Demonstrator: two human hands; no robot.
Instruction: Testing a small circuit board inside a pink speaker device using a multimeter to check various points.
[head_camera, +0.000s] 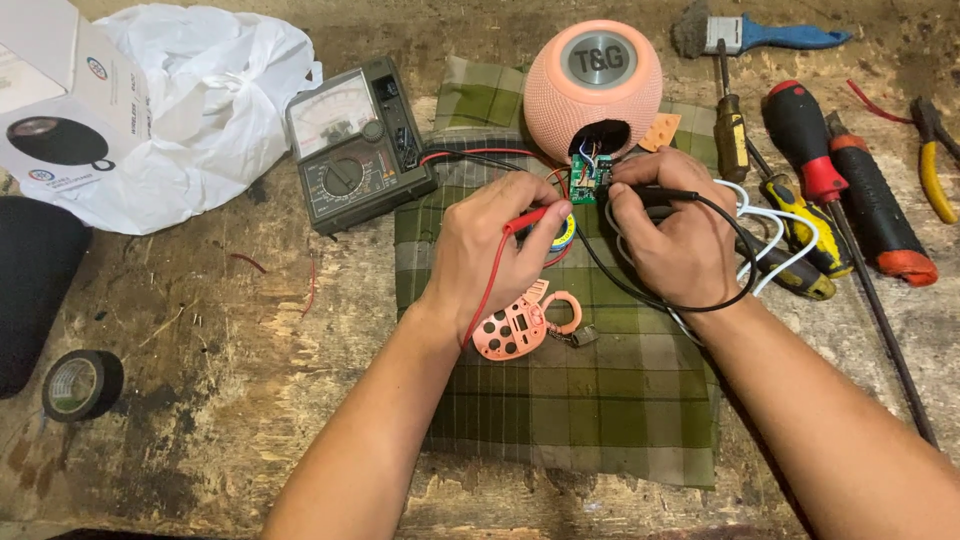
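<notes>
Gripping red probe (525, 222), left hand (490, 250) nears right hand (675, 240) (clutching black probe (655, 193)).

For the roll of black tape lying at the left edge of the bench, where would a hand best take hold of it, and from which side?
The black tape roll lies flat on the wooden bench, its open core facing up. Probably best taken from straight above, pinching the ring wall with one finger in the core and the thumb on the outer rim. Nothing crowds it, and both hands, left hand and right hand, are busy with probes.
</notes>
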